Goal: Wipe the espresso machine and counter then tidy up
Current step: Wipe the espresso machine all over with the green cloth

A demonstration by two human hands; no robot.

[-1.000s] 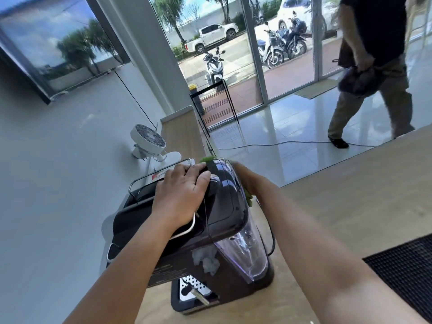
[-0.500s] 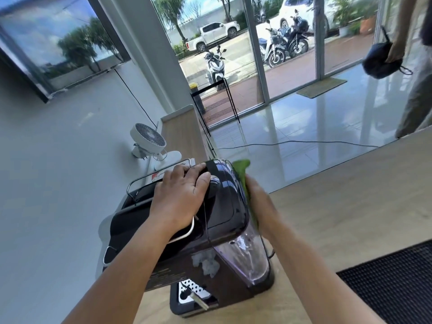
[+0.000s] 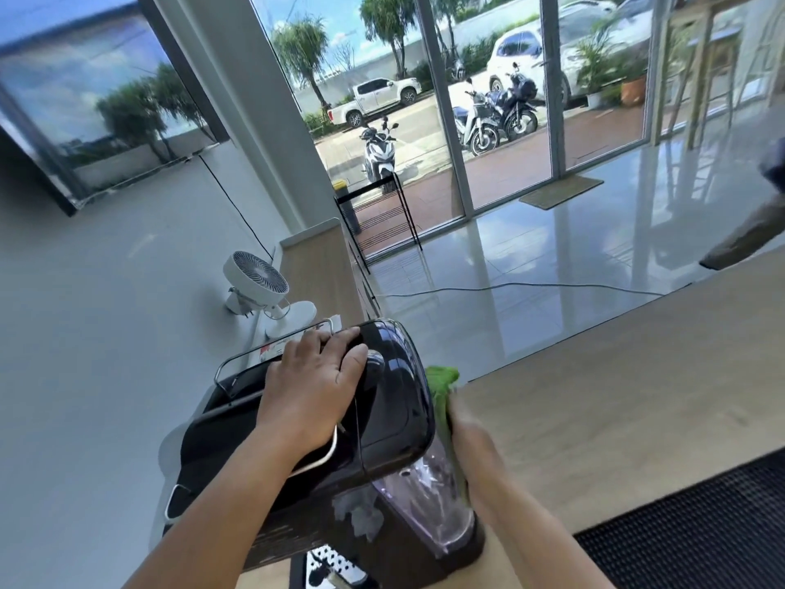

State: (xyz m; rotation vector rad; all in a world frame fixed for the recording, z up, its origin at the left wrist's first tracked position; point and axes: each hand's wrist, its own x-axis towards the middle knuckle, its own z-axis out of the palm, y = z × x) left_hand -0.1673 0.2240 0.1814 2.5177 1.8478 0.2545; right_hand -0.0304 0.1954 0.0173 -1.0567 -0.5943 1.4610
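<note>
A glossy black espresso machine (image 3: 382, 423) stands on the wooden counter (image 3: 616, 397), with a clear water tank (image 3: 429, 508) on its right side. My left hand (image 3: 314, 388) lies flat on the machine's top, fingers over the chrome rail. My right hand (image 3: 471, 452), blurred, presses a green cloth (image 3: 444, 393) against the machine's right side, by the tank. The drip tray grid (image 3: 335, 565) shows at the bottom.
A white fan (image 3: 257, 280) sits on the counter behind the machine. A black rubber mat (image 3: 696, 542) covers the counter at the lower right. Beyond the counter lie a glossy floor, a cable and glass doors. Part of a person shows at the right edge (image 3: 747, 235).
My right hand with the green cloth has slid from behind the machine's top down along its right side toward the tank. The person beyond the counter has walked off to the right.
</note>
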